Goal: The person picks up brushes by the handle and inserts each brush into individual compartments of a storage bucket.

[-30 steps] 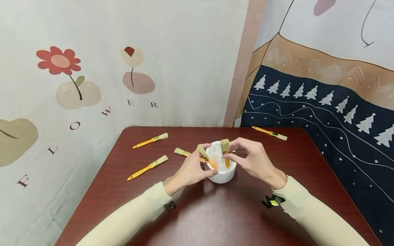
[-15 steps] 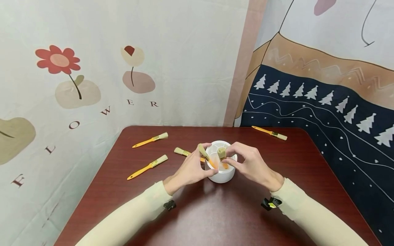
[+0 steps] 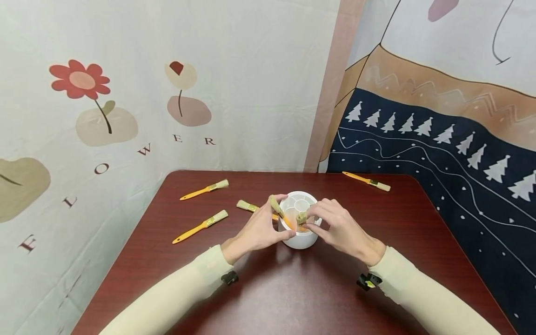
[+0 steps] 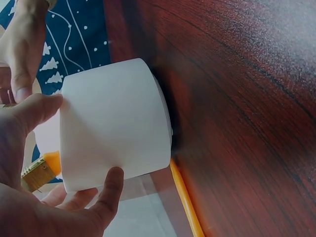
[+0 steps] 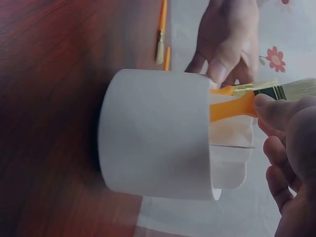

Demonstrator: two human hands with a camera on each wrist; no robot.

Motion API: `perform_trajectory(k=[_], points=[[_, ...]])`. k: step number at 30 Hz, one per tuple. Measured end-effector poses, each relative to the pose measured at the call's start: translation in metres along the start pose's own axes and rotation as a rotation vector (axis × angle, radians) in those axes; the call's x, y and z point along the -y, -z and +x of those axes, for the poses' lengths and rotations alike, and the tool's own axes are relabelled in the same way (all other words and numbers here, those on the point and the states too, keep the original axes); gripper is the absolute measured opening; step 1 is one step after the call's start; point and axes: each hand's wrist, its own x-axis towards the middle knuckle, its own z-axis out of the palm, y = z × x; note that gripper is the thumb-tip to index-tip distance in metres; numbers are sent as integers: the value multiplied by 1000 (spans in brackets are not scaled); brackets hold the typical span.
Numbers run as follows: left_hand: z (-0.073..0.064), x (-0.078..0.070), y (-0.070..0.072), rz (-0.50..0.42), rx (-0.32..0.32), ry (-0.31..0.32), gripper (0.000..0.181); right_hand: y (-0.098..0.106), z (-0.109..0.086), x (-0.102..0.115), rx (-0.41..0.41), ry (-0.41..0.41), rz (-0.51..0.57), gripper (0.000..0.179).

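Note:
A white round brush pot [image 3: 300, 242] with an inner divider stands on the table. My left hand [image 3: 260, 228] grips it from the left, thumb on the near side and fingertips on its wall in the left wrist view. One paintbrush [image 3: 276, 207] leans inside beside the left hand, bristles up. Another brush [image 5: 234, 107] has the lower part of its orange handle inside the pot. My right hand [image 3: 343, 232] pinches this brush near its metal band. Its bristles point up out of the pot. The walls hide the handle ends.
On the dark red table [image 3: 284, 298], two yellow-handled brushes [image 3: 205, 190] [image 3: 201, 226] lie at the left. Another brush [image 3: 248, 206] lies partly behind the left hand. A further brush [image 3: 366, 181] is near the back right edge. Printed cloth [image 3: 259, 93] hangs behind.
The right hand has lowered its brush deeper into the pot and shifted slightly left, the bristles now nearer the rim. The left hand and the pot have stayed in place.

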Motion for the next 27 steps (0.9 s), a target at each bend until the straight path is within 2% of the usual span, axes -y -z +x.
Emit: perform_trajectory(k=[7, 20, 27], points=[[1, 1, 0, -20, 4, -18, 99, -6, -3, 0, -4, 75, -53, 41], [2, 2, 0, -17, 20, -15, 99, -5, -2, 4, 27, 72, -45, 43], [2, 3, 0, -7, 27, 1, 99, -2, -3, 1, 22, 59, -26, 52]])
